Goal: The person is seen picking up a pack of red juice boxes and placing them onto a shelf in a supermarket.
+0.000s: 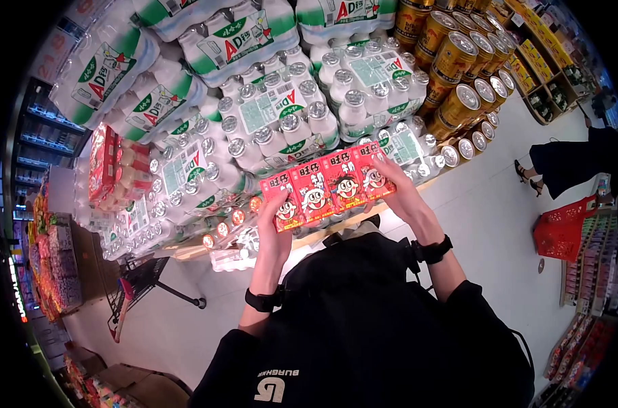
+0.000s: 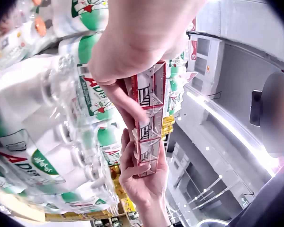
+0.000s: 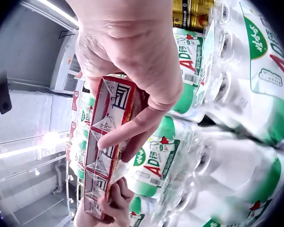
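A shrink-wrapped pack of red drink cartons (image 1: 317, 196) with a cartoon face on each is held up in front of the chest, printed fronts towards the head camera. My left hand (image 1: 273, 228) grips its left end, thumb over the front. At the other end, my right hand (image 1: 405, 194) holds it the same way. In the left wrist view the carton pack (image 2: 150, 124) shows its narrow side, with left-hand fingers (image 2: 128, 101) along it. Right-hand fingers (image 3: 125, 127) reach across the pack (image 3: 95, 161) in the right wrist view. Both hands wear dark wrist straps.
Wrapped packs of white bottles (image 1: 278, 112) are piled just beyond the hands. Gold cans (image 1: 455, 58) stack up to their right. A shopping cart (image 1: 142, 285) stands on the floor at left; at right are a red basket (image 1: 560, 231) and a person in dark clothes (image 1: 574, 160).
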### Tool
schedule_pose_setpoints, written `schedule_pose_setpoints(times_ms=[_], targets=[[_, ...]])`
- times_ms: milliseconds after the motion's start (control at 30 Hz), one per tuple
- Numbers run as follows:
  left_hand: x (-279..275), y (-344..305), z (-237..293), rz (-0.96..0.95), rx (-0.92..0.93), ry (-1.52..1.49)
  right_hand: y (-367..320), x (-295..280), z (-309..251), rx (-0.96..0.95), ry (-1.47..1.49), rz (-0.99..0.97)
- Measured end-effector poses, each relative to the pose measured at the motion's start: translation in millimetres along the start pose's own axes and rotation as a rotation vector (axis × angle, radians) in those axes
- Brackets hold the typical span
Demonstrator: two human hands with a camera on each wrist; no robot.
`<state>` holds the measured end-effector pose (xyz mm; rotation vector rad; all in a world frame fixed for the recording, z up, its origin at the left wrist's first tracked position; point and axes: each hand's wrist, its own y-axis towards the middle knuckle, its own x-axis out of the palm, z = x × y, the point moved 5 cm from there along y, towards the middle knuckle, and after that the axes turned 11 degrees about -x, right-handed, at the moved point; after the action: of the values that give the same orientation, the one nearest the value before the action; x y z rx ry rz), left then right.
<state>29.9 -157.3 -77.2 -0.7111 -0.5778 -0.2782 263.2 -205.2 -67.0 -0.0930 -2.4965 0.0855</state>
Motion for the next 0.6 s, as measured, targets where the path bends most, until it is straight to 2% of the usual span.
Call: schedule_pose_setpoints(times_ms=[67, 133, 167, 233, 333, 367, 467, 600], targets=[[-2, 13, -13, -0.068, -0.081, 0.031, 4, -13, -1, -0.014, -0.135, 0.062], [6, 20, -18, -0.049, -0.058, 0.147, 10, -28, -2, 0.022, -0.17, 0.062], [10, 24, -21, -0.023, -0.05, 0.157, 12, -36, -3, -0.05, -0.206, 0.187], [20, 29, -23, -0.034, -0.048, 0.2, 16, -42, -2, -0.078, -0.243, 0.195], [14, 51, -24, 0.111, 0.146, 0.245, 19, -46, -4, -0.1, -0.306, 0.159], [9, 54, -28, 0.163, 0.104, 0.235, 22, -48, 0, -0.122, -0.329, 0.18], [17, 46, -26, 0.15, 0.085, 0.164, 27, -48, 4, -0.139, -0.371, 0.197], [2, 57, -31, 0.21, 0.258, 0.286, 27, -45, 4, -0.139, -0.36, 0.199]])
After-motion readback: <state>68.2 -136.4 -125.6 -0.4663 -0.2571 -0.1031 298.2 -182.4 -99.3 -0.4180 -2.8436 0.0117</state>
